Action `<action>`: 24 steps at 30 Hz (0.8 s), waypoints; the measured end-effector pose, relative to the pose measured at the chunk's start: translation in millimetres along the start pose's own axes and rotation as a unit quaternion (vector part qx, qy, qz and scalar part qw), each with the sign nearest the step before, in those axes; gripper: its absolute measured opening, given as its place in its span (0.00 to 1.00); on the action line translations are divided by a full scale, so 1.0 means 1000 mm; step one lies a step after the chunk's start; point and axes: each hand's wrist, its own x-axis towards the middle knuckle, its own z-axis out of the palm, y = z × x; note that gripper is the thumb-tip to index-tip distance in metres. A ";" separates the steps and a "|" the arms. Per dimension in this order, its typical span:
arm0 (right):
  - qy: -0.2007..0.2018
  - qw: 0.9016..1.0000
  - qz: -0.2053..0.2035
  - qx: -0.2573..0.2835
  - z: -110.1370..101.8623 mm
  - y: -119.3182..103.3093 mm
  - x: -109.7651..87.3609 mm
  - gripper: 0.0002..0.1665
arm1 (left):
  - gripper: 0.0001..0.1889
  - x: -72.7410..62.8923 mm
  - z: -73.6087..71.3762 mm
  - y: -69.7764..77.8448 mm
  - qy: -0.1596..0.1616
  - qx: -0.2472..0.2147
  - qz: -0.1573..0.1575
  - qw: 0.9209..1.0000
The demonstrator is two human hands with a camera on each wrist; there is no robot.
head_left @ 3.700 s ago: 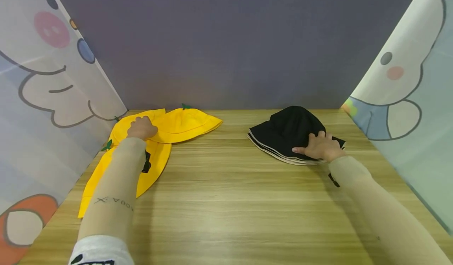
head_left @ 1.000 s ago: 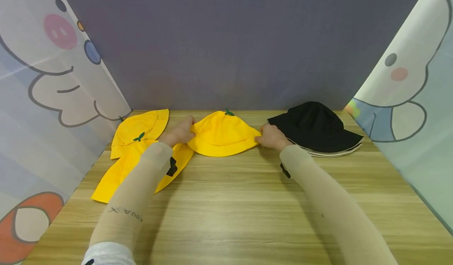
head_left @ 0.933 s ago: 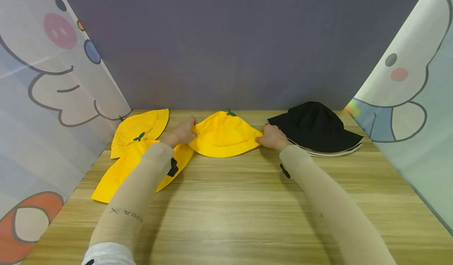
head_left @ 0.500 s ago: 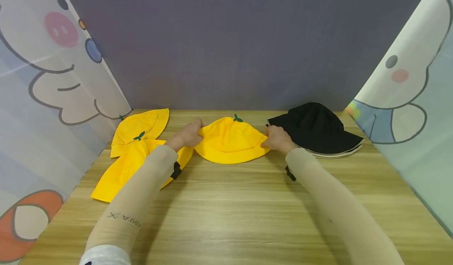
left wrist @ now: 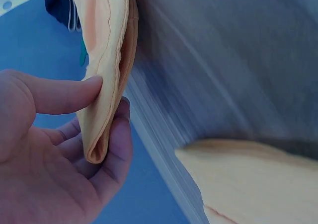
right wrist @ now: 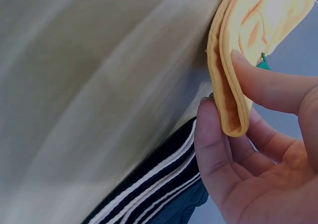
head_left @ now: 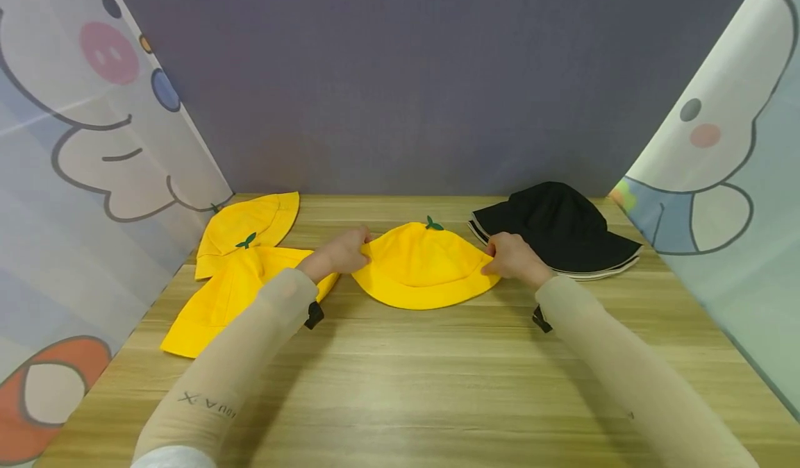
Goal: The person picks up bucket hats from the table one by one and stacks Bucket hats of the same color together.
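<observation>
I find my left hand [head_left: 340,251] and right hand [head_left: 515,257] pinching opposite ends of the flattened yellow bucket hat [head_left: 426,266], apparently to keep its folded shape evenly spread.

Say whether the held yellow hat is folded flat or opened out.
Folded flat: the held yellow hat shows its brim doubled over, two layers close together, in both wrist views.
</observation>
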 end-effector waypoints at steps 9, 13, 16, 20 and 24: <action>-0.013 1.000 0.015 -0.011 -0.002 0.014 -0.022 0.16 | 0.22 -0.008 0.013 0.012 -0.015 -0.008 0.002 1.000; -0.020 1.000 0.012 -0.020 -0.002 0.016 -0.029 0.15 | 0.21 -0.014 0.018 0.014 -0.020 -0.006 0.003 1.000; -0.025 0.999 0.002 -0.034 -0.001 0.014 -0.034 0.14 | 0.19 -0.018 0.021 0.014 -0.020 0.003 0.002 1.000; -0.036 0.997 -0.005 -0.071 0.001 0.008 -0.040 0.13 | 0.16 -0.023 0.027 0.015 -0.012 0.033 -0.003 0.999; -0.017 0.991 -0.024 -0.130 0.005 -0.001 -0.048 0.13 | 0.14 -0.026 0.033 0.019 0.004 0.086 -0.007 0.996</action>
